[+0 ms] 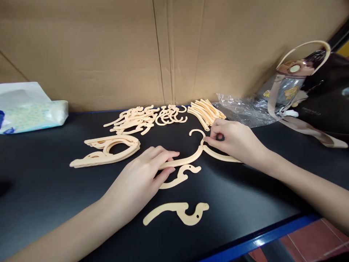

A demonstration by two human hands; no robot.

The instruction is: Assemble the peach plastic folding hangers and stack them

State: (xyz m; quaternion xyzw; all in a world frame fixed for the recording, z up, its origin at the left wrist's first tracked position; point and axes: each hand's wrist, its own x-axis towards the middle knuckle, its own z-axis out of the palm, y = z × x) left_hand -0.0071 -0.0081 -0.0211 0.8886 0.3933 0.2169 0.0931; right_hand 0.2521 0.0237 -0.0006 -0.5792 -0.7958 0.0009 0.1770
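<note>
Nearest you on the black desk [54, 193], before the hook-topped cream plastic hanger [188, 160], lay one flat, curved cream plastic arm [185, 217], then its twin [181, 176]. Your left hand [140, 171] pinched the hanger's left side, your right hand [237, 136] its hook joint; it seemed part-built. Left of it, folded cream frames [109, 158] looked finished; beyond it, piled arms [133, 120], hooks [169, 115] and slender bars [204, 111] lay unassembled.
</note>
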